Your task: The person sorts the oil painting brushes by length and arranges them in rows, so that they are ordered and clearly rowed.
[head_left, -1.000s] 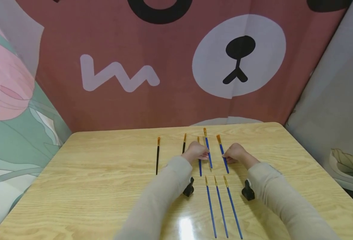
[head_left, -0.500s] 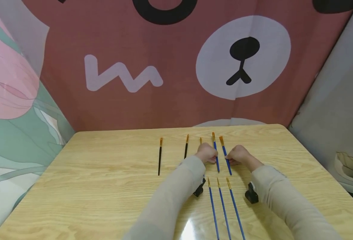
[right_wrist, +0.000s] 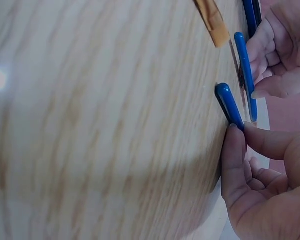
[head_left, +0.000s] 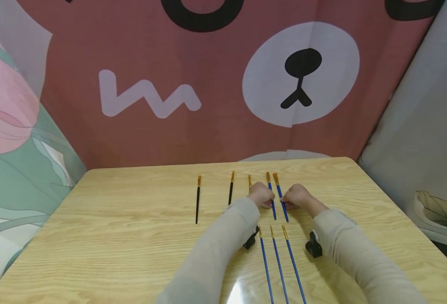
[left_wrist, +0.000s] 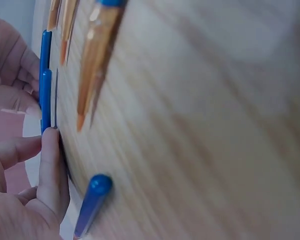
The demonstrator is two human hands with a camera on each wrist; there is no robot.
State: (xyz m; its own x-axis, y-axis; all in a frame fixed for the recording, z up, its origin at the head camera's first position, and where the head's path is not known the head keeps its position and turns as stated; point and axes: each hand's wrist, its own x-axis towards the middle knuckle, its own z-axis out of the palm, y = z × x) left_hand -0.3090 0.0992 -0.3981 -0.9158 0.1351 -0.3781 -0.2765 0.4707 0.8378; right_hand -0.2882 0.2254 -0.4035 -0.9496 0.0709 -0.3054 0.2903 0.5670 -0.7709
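Blue-handled paintbrushes are in both hands near the back of the table. My left hand [head_left: 261,195] pinches one paintbrush [head_left: 270,185] by its handle, bristles pointing to the back. Close on its right, my right hand [head_left: 297,196] pinches a wide flat paintbrush [head_left: 278,189] between thumb and finger. The two brushes lie nearly parallel with a narrow gap. In the right wrist view, the right thumb and finger meet on the handle [right_wrist: 230,106], low over the wood. Another brush with orange bristles [head_left: 249,180] is mostly hidden behind the left hand; its blue handle end [left_wrist: 95,197] shows in the left wrist view.
Two black-handled paintbrushes [head_left: 198,200] [head_left: 230,190] lie to the left in the back row. Nearer me, three thin blue paintbrushes [head_left: 278,261] lie side by side on the wooden table [head_left: 132,245]. A printed cloth [head_left: 216,139] hangs behind the table's back edge.
My left hand has moved right with its paintbrush, bringing it beside the flat brush and drawing it slightly nearer me. The right hand stays at its brush. The head view shifts slightly.
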